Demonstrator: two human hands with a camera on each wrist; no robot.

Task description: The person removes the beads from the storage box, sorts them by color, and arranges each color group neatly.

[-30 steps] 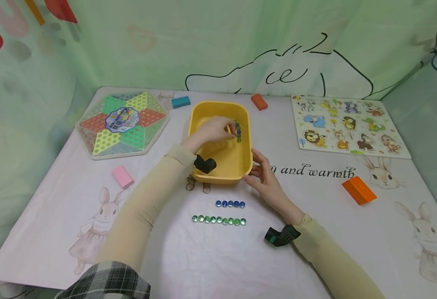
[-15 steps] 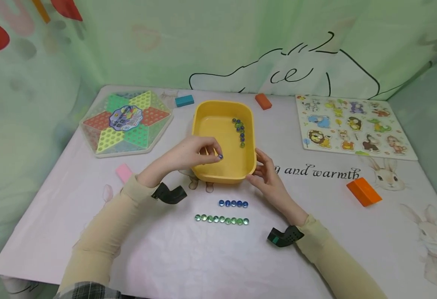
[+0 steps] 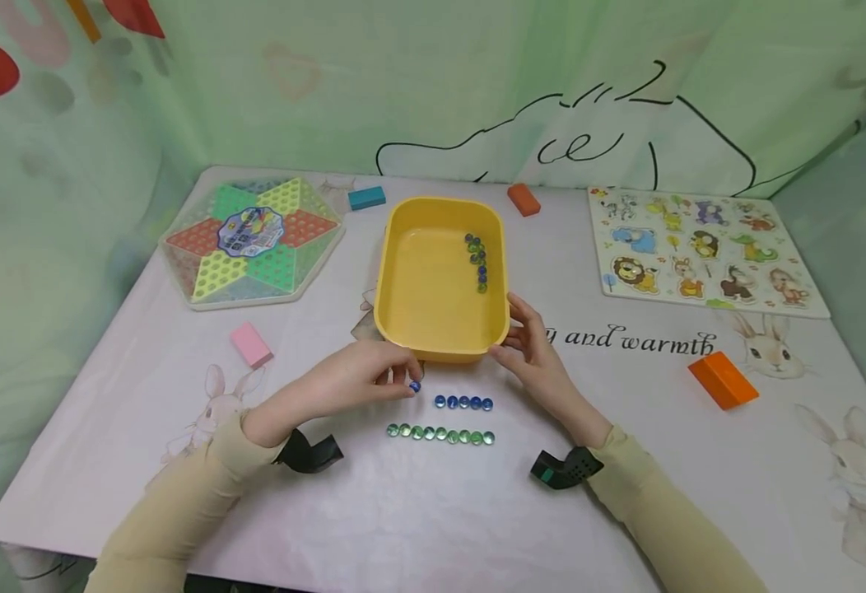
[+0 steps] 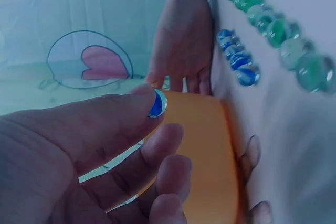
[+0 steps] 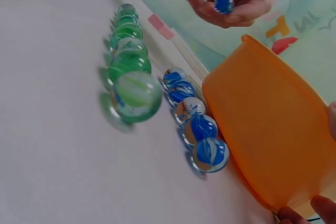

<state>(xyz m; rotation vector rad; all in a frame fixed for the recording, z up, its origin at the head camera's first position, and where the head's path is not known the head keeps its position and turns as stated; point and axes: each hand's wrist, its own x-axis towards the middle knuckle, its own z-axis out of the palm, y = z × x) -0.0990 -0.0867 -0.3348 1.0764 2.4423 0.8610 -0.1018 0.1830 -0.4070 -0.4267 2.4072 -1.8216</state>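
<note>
Between thumb and fingertip my left hand pinches a blue marble, just in front of the yellow bin and left of the row of blue marbles. A longer row of green marbles lies nearer to me, parallel to the blue one. My right hand holds the bin's near right corner, thumb at the front and fingers along the side. Inside the bin, several blue and green marbles cluster along its right wall.
A hexagonal star game board stands back left, an animal puzzle board back right. Around the bin lie a pink block, a blue block, a red block and an orange block.
My left hand has come out of the bin toward me with a blue marble and is now over the table beside the blue row. The right hand keeps its hold on the bin.
</note>
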